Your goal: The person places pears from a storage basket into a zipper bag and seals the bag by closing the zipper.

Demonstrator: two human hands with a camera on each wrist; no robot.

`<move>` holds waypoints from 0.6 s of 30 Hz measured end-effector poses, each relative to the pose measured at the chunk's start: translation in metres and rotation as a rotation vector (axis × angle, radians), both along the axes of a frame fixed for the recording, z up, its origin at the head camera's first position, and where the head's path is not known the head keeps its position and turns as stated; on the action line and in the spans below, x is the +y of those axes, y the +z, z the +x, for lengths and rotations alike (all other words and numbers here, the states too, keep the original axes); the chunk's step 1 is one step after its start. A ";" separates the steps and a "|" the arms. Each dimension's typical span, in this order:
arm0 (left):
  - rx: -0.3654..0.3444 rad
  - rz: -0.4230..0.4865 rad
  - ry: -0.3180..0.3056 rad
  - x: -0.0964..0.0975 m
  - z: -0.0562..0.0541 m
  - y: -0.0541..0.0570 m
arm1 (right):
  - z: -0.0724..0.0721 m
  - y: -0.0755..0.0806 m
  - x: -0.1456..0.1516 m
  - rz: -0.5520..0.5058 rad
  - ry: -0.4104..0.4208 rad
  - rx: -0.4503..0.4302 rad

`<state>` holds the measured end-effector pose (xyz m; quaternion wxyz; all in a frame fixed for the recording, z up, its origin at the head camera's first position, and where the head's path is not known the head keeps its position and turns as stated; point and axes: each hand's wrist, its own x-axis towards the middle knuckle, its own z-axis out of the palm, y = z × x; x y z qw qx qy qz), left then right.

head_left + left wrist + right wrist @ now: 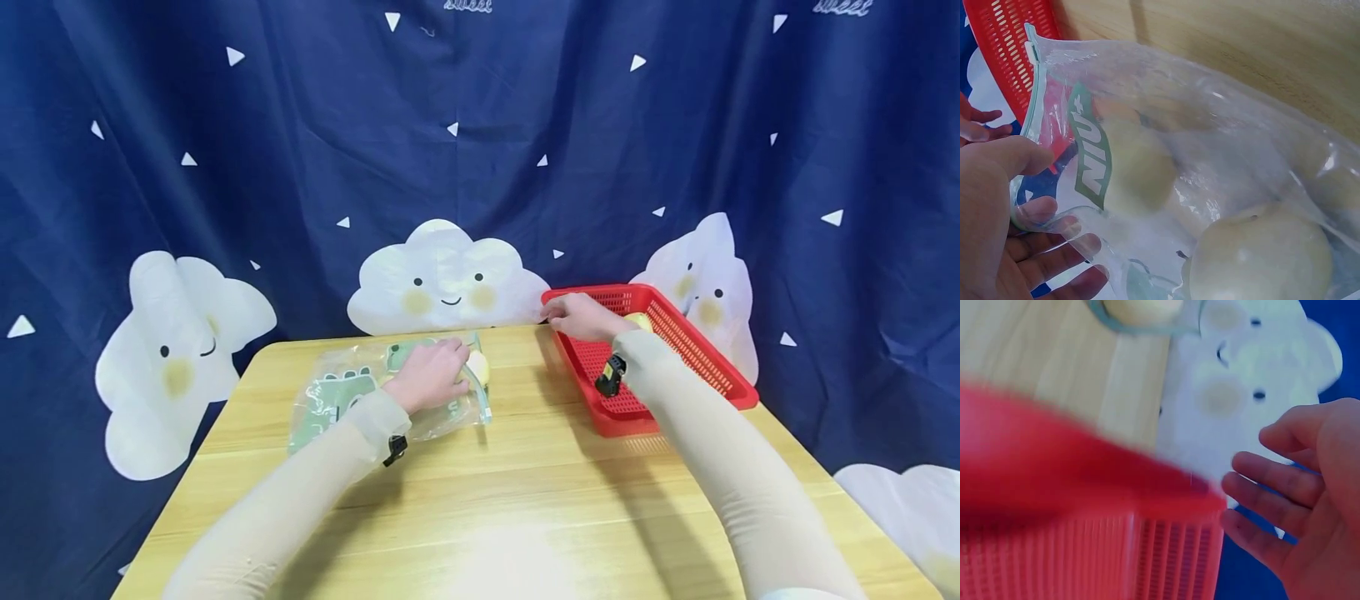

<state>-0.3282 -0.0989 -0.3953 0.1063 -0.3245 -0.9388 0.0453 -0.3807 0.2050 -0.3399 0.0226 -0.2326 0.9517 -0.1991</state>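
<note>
Head cam first: left hand (429,375) has a grip on the mouth of a clear printed plastic bag (341,400) lying on the worktop (480,483), a pale round fruit (478,367) right by the opening. Right hand (581,317) is over the far left corner of the red basket (626,425), something yellow (640,320) half hidden under that wrist.

Left wrist: thumb and fingers are either side of the bag's rim, two fruits inside. My worry is the floppy plastic: if that grip slips, I reckon the mouth sags closed or a fruit rolls out.

Right wrist: fingers spread, not grasping anything, right beside the basket's corner. Can't tell if they're touching. Snagging that rim could drag the basket, which sits near the edge, so it might tip.
</note>
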 end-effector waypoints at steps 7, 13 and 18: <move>0.012 -0.019 0.009 -0.003 0.000 -0.001 | -0.016 -0.007 0.035 0.016 -0.108 -0.018; -0.004 -0.009 0.009 -0.002 0.000 -0.001 | -0.021 -0.015 0.061 0.058 -0.160 -0.040; -0.003 -0.002 0.011 0.001 0.001 0.000 | -0.022 -0.018 0.079 0.097 -0.175 -0.078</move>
